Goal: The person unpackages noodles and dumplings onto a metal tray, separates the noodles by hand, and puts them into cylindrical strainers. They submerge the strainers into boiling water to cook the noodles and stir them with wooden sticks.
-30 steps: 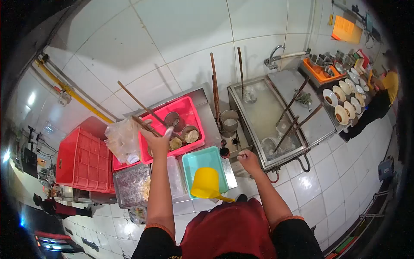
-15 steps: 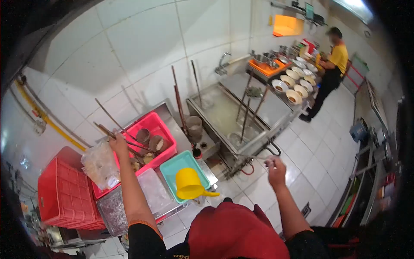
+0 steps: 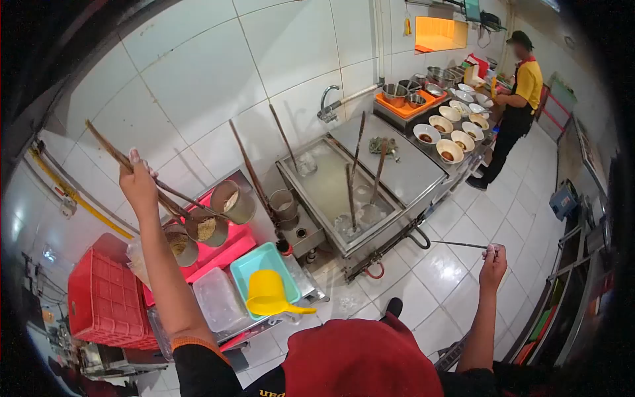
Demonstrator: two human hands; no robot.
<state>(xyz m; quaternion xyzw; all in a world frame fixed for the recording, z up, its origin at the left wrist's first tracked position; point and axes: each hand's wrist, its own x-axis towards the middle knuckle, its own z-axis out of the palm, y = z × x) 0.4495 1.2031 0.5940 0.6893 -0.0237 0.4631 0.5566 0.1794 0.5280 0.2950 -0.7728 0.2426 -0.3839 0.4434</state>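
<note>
My left hand [image 3: 139,185] is closed around long wooden handles at the left. Strainer cups [image 3: 237,202] with pale noodles hang at their lower ends, above the pink tub [image 3: 239,243]. My right hand [image 3: 493,264], out over the floor at the right, grips a thin dark stick [image 3: 460,245] that points left. In the metal vat [image 3: 327,182] of cloudy water, several more long-handled strainers stand. A yellow dipper [image 3: 266,291] lies on the turquoise tray [image 3: 264,255], right of a whitish plastic container [image 3: 220,298].
Red crates [image 3: 109,298] are stacked at the left. White bowls [image 3: 452,152] with brown liquid line the far counter, near an orange tray [image 3: 403,109] of metal pots. A person in a yellow shirt [image 3: 526,86] stands beyond them. A faucet [image 3: 325,109] is above the vat.
My left hand has risen, lifting the strainer cups higher over the pink tub. My right hand has moved farther right with the stick. The view has shifted slightly.
</note>
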